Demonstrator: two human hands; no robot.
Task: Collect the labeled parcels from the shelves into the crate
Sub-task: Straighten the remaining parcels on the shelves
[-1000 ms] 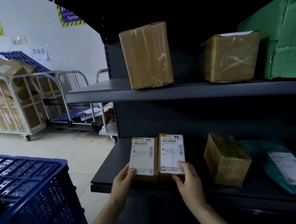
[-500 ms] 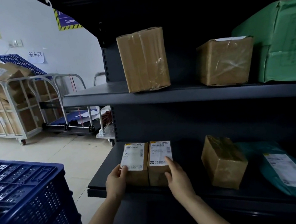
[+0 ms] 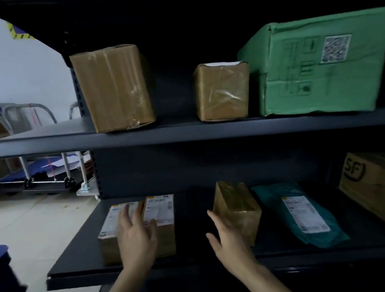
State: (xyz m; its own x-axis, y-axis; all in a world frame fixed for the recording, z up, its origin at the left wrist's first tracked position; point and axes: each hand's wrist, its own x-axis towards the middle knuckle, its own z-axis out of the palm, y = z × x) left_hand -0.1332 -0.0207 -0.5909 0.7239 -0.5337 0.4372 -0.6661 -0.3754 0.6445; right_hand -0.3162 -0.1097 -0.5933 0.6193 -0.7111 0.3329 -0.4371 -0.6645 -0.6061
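Fingers [image 3: 125, 216] of the left hand [image 3: 137, 242] lay spread over two labelled parcels [image 3: 161, 211], seemingly gathering them; the right hand [image 3: 227, 239] was open beside a taped box [image 3: 239, 212].

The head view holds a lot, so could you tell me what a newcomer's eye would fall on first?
The big green box on the right of the upper shelf stands out most. Next come the hands on the lower shelf: the left hand lies with spread fingers over two labeled parcels at the left, and the right hand touches a taped brown box in the middle.
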